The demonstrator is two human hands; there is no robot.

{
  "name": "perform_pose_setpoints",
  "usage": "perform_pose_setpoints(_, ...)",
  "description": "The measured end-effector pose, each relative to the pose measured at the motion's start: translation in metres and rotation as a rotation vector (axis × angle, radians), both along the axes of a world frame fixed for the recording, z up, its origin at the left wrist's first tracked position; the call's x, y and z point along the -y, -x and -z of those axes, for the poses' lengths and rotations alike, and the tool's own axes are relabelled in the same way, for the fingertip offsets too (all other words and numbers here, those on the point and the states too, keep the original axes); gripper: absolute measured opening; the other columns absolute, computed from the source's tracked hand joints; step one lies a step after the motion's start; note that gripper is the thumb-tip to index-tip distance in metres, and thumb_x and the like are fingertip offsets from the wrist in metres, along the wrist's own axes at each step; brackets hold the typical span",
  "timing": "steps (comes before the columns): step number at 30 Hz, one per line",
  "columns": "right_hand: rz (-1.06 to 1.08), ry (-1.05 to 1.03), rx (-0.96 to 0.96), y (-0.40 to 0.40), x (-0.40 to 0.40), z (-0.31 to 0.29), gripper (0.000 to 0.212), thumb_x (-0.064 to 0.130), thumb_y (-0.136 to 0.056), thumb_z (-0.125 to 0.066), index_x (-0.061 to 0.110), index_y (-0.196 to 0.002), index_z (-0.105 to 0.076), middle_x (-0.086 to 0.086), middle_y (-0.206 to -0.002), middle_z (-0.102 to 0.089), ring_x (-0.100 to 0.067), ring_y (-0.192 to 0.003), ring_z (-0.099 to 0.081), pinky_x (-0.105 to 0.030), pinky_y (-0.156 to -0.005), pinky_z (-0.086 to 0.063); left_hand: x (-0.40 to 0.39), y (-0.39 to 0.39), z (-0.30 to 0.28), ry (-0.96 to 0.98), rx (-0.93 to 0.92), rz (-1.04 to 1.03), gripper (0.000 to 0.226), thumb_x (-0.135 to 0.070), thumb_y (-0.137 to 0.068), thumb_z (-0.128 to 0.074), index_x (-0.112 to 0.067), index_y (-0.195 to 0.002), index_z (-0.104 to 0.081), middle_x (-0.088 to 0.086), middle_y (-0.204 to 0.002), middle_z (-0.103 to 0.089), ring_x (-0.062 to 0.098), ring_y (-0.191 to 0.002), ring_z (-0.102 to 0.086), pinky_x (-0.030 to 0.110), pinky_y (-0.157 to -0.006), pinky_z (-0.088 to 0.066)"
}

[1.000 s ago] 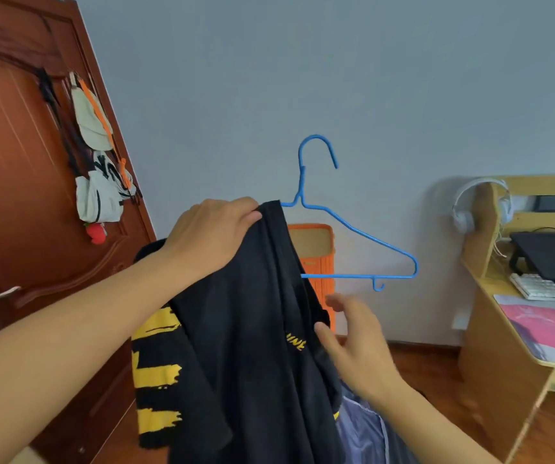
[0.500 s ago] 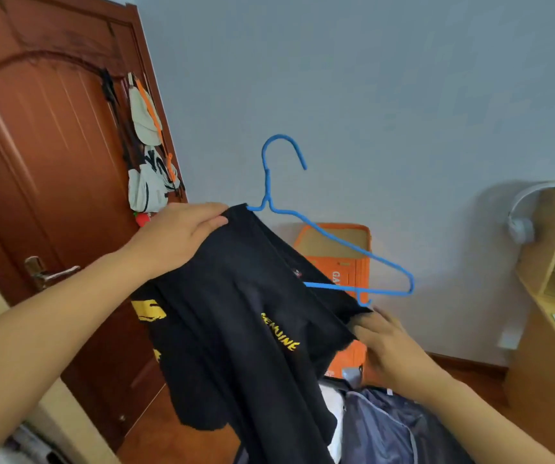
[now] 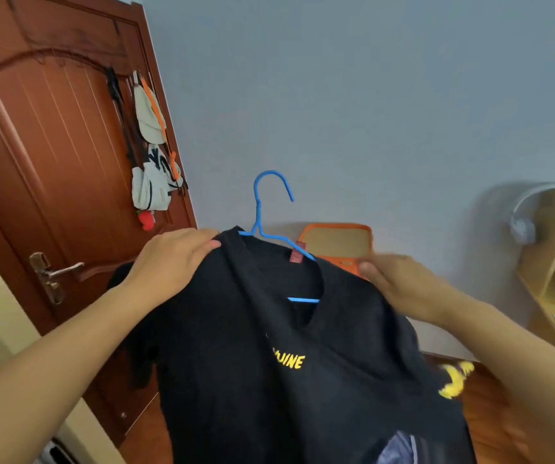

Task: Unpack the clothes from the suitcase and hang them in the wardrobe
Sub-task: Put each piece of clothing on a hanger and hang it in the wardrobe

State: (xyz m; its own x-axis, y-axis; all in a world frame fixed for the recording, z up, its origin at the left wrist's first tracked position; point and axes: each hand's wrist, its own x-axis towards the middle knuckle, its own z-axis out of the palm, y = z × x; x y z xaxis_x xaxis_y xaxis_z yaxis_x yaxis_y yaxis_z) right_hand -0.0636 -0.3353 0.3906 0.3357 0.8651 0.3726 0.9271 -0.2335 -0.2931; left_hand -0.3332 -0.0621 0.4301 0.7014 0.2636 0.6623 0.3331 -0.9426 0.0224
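Fingers [image 3: 202, 244] grip black shirt [image 3: 269, 380]; hanger [image 3: 258, 209] half-hidden.

The T-shirt [image 3: 302, 380] is black with yellow lettering and yellow marks, on a blue hanger [image 3: 262, 212]. The door [image 3: 51, 162] at left is reddish-brown, the wall [image 3: 369, 95] grey-blue, the suitcase [image 3: 336, 242] orange, the headphones [image 3: 523, 222] white.

Soft, even daylight; faint shadows on far wall [image 3: 369, 95]; wide-angle bowing at door [image 3: 35, 145]; right hand [image 3: 399, 283] slightly motion-blurred
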Motion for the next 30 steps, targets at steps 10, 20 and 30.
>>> perform_pose_setpoints(10,0.137,-0.367,0.174,0.010,-0.018,-0.010,0.035,0.047,-0.101,-0.032,0.022,-0.096,-0.057,-0.011,-0.079,-0.067,-0.042,-0.077,-0.063,-0.037,-0.061,-0.040,0.032,-0.009,0.011,-0.069,0.302,-0.273,0.041,-0.043,-0.102,-0.053,-0.022,-0.138,-0.058,0.007,-0.122,-0.056,0.028,-0.111,-0.053,0.045,-0.091,-0.045)
perform_pose_setpoints(20,0.083,-0.269,0.097,-0.028,0.018,-0.017,0.030,0.062,-0.097,-0.033,0.051,-0.070,-0.040,0.007,-0.052,-0.043,-0.019,-0.053,-0.044,-0.033,-0.052,-0.039,-0.040,0.046,0.052,0.449,0.293,-0.321,0.024,-0.027,-0.108,-0.042,-0.026,-0.103,-0.066,0.009,-0.088,-0.068,0.033,-0.084,-0.061,0.044,-0.078,-0.048)
perform_pose_setpoints(30,0.054,-0.145,-0.033,-0.009,0.002,0.002,0.051,0.061,-0.097,-0.029,0.021,-0.068,-0.042,-0.002,-0.060,-0.053,-0.016,-0.062,-0.052,-0.039,-0.064,-0.043,0.062,-0.013,0.023,0.621,0.054,0.206,0.042,-0.056,-0.102,-0.040,-0.035,-0.132,-0.061,-0.011,-0.116,-0.072,0.007,-0.109,-0.067,0.030,-0.096,-0.051)
